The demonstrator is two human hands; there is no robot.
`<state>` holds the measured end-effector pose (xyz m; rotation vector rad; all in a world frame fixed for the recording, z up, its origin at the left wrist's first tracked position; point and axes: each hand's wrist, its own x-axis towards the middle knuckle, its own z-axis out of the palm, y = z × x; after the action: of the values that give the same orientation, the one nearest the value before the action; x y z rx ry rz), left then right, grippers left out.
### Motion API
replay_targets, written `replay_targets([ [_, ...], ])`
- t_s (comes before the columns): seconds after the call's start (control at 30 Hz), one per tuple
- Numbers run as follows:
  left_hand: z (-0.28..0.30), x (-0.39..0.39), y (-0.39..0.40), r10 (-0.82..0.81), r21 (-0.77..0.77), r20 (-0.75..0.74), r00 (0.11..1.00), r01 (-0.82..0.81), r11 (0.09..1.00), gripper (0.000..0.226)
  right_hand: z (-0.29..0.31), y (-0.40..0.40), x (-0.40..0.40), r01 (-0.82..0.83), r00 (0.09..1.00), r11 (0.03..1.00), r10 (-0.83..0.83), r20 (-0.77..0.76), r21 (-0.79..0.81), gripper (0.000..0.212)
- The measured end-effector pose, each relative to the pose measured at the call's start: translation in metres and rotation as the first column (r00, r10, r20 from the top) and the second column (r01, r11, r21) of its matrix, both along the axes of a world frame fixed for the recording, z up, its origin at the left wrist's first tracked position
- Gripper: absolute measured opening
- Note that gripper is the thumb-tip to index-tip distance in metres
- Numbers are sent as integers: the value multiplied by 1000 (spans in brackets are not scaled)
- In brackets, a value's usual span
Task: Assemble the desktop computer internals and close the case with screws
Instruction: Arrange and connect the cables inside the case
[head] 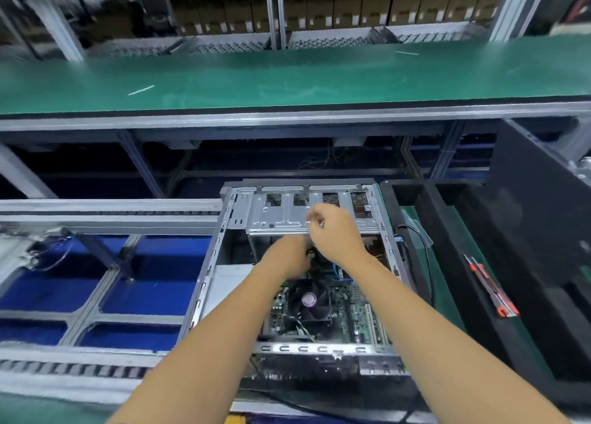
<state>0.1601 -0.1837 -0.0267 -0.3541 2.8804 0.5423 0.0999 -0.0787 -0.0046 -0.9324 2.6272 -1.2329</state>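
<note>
Midway through the build, my right hand point(332, 231) pinches something small at the drive cage point(287, 214), my left hand point(289, 257), grip unclear, inside the open case point(204, 283); side panel and screws remain.

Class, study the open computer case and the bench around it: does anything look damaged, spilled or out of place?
Nothing stands out. The computer case sits open, both hands inside near the metal drive bracket; an orange-handled tool lies on the bench beside it.
</note>
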Motion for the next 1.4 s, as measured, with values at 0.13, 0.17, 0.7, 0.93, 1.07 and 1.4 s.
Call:
replay_targets([
  [0.13,25,33,-7,110,36,-182,977,-105,994,10,2,-14,22,-71,997,997,71,23,-12,17],
  [0.17,28,43,-10,130,32,-231,964,-126,992,12,4,-17,29,-82,996,996,83,20,-18,16],
  [0.7,16,152,-76,653,422,-524,546,-500,756,32,14,-55,139,-70,995,997,69,71,13,16],
  [0.93,-52,181,-111,666,399,-136,733,-575,714,23,6,-63,161,21,999,994,-25,39,107,15],
  [1.07,-67,180,-111,595,366,-98,797,-528,766,20,5,-73,169,59,998,992,-61,17,113,15],
  [1.4,-90,174,-107,463,120,-32,886,-457,881,16,4,-82,175,91,996,985,-93,6,144,15],
])
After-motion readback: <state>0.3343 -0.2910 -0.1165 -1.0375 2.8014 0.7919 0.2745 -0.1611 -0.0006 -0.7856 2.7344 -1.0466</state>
